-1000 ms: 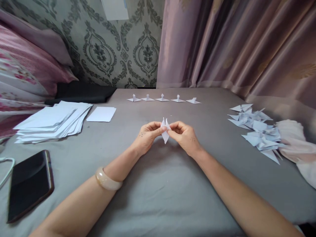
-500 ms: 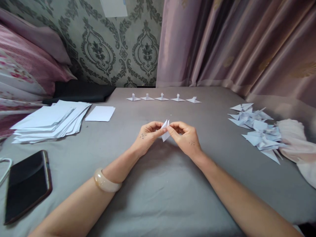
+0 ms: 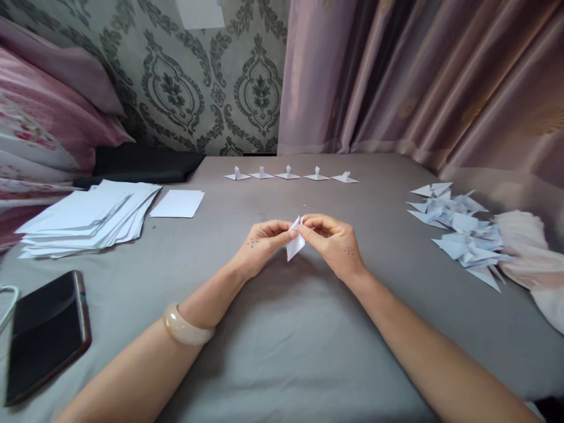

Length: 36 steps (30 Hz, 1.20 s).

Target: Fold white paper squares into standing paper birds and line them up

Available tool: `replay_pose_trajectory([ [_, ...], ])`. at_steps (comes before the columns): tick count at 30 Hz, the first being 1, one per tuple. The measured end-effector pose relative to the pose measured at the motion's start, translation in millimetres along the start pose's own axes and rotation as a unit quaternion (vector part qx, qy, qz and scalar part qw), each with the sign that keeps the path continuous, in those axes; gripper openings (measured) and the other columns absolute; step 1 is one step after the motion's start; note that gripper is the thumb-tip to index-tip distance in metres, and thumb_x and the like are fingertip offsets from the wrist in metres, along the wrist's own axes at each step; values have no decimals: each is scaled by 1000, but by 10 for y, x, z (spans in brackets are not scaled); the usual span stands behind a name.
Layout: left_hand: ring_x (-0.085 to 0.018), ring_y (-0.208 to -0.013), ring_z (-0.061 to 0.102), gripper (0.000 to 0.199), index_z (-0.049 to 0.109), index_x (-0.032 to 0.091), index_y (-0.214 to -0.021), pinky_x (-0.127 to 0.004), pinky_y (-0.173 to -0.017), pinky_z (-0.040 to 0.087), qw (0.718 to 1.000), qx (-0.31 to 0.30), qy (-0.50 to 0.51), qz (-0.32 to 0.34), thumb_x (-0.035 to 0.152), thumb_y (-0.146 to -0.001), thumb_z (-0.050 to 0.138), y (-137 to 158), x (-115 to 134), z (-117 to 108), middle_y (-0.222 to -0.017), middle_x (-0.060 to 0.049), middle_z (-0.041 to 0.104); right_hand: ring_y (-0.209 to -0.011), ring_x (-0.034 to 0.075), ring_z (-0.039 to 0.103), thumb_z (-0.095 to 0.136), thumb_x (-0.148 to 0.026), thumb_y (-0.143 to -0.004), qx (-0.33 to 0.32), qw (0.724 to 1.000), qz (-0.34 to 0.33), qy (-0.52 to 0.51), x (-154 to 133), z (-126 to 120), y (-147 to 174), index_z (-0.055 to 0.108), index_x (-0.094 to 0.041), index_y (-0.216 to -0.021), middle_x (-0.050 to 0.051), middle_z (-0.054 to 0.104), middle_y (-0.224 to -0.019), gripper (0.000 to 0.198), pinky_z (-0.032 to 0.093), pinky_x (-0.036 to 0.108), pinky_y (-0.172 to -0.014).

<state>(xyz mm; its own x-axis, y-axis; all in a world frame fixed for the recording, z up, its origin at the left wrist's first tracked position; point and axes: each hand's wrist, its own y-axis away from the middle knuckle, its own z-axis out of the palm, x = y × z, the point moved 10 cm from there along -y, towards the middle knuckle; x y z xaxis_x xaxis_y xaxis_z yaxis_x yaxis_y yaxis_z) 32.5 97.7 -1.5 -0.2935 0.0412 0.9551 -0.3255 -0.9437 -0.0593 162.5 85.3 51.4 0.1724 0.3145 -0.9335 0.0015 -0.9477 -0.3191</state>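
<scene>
1. Two bare hands meet at the center of the frame, the left hand (image 3: 259, 244) and right hand (image 3: 338, 244) each pinching a small folded paper (image 3: 294, 249) in a thumb-and-finger grip.
2. Gray tabletop (image 3: 282, 364) stretches from the hands to the bottom of the frame and, above them, to five paper figures (image 3: 288, 174) spaced in a row at upper center.
3. At left, a paper stack (image 3: 88, 214), square sheets (image 3: 177, 203) just beside it and a phone (image 3: 46, 335) lie well apart from the hands.
4. At right, a heap of folded paper (image 3: 469, 232) lies near the tabletop's edge, against a pale cloth (image 3: 529, 258).
5. Fingers cover the middle of the pinched paper; its creases are too small to read. Overlapping pieces in the heap defy counting.
6. The frame cuts off a white cord (image 3: 9, 308) at left, the cloth at right and both forearms below.
</scene>
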Motion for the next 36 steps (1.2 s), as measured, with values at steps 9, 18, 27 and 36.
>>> replay_pose_trajectory([
  [9, -13, -81, 63, 17, 75, 16, -87, -27, -82, 45, 1000, 8, 14, -6, 28, -76, 77, 9, 3, 47, -86, -3, 73, -80, 16, 64, 72, -29, -71, 47, 998, 30, -17, 69, -41, 27, 67, -20, -67, 2, 70, -82, 11, 50, 32, -77],
  [18, -12, -75, 63, 17, 74, 16, -80, -27, -77, 46, 999, 36, 9, -14, 27, -70, 81, 20, 8, 41, -78, -1, 71, -73, 14, 64, 75, -32, -70, 46, 994, 74, -59, 168, -35, 42, 66, -19, -68, 2, 70, -79, 15, 50, 29, -72],
  [27, -13, -73, 63, 17, 75, 16, -82, -27, -75, 47, 999, 6, 5, -38, 29, -72, 79, 36, -31, 83, -78, -3, 72, -71, 14, 64, 76, -33, -70, 61, 996, 45, -41, 108, -76, 32, 63, -20, -82, 1, 70, -76, 21, 50, 30, -71],
  [36, -13, -76, 63, 15, 76, 17, -84, -27, -78, 46, 999, -9, 2, -33, 30, -75, 77, 34, -47, 76, -82, -3, 73, -72, 13, 63, 70, -28, -77, 3, 1000, 5, -30, -21, -27, -16, 62, -23, -101, -3, 66, -74, 25, 49, 31, -75],
])
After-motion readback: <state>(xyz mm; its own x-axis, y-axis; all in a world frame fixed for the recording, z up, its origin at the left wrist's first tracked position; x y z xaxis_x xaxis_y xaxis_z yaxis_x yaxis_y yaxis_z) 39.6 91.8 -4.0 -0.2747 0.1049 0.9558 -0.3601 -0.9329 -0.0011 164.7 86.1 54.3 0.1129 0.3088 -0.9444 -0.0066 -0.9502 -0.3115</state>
